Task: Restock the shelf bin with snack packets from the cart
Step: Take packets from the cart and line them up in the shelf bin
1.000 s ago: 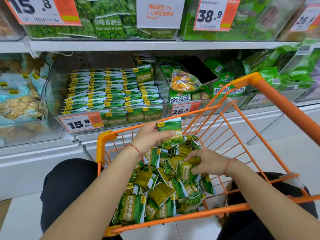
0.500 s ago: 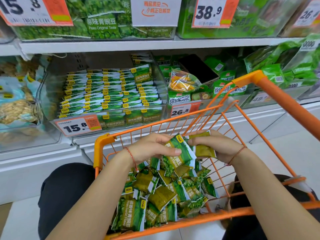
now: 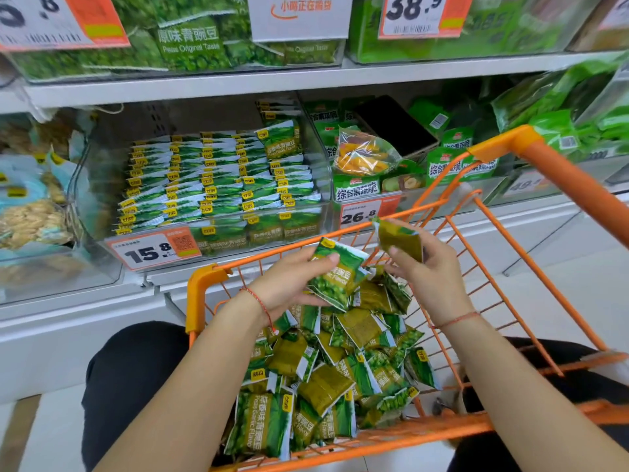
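Observation:
An orange wire cart in front of me holds a heap of several green pea snack packets. My left hand grips a small stack of green packets above the heap. Just to its right, my right hand pinches a single olive-backed packet, lifted near the cart's far rim. Behind the cart stands the clear shelf bin, with neat rows of the same packets and a 15.8 price tag on its front.
A neighbouring bin at the right holds dried fruit packs behind a 26.8 tag. Blue-packed snacks fill the bin on the left. The upper shelf carries bins of green pea bags. The cart handle slants across the right side.
My right hand rose from the heap with one olive-backed packet and now holds it higher, slightly apart from my left hand, which keeps its stack of packets. The view has moved closer to the shelf.

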Motion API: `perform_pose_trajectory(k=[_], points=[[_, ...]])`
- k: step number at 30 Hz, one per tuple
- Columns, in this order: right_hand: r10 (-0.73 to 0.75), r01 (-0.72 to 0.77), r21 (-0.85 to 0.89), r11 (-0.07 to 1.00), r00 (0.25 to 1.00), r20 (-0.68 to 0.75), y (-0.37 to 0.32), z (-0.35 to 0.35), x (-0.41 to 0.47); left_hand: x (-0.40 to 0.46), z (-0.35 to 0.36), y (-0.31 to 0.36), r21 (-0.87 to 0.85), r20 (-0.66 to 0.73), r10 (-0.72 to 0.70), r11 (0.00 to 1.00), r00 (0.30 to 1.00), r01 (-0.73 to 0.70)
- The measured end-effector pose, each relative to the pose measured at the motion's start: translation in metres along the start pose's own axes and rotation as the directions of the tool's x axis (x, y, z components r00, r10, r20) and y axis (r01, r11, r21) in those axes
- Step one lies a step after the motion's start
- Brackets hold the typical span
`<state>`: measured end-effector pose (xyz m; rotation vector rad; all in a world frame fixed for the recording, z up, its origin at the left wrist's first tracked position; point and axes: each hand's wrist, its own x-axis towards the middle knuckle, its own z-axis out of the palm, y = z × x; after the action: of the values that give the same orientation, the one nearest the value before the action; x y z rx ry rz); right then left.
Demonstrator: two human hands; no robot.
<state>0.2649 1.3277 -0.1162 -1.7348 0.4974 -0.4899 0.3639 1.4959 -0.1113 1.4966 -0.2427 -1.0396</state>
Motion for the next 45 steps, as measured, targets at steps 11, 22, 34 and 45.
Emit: perform_pose_trajectory(k=[11, 22, 34, 45], points=[[-0.352, 0.348, -0.217, 0.912, 0.936, 0.021, 0.002, 0.011, -0.009, 0.003, 0.0, -0.002, -0.029, -0.028, 0.046, 0.998, 0.999, -0.047], [-0.479, 0.415, -0.346, 0.842, 0.869, -0.123, -0.001, 0.018, -0.014, 0.002, 0.027, -0.026, 0.579, -0.309, 0.71, 0.669, 0.633, -0.466], [-0.262, 0.283, -0.109, 0.953, 0.949, 0.175, 0.004, 0.026, -0.02, 0.002, 0.033, -0.023, 0.47, -0.413, 0.726, 0.687, 0.55, -0.554], [0.217, -0.231, 0.046, 0.972, 0.954, 0.205, 0.003, 0.033, -0.013, 0.001, 0.038, -0.029, 0.185, -0.281, 0.523, 0.853, 0.805, -0.489]])
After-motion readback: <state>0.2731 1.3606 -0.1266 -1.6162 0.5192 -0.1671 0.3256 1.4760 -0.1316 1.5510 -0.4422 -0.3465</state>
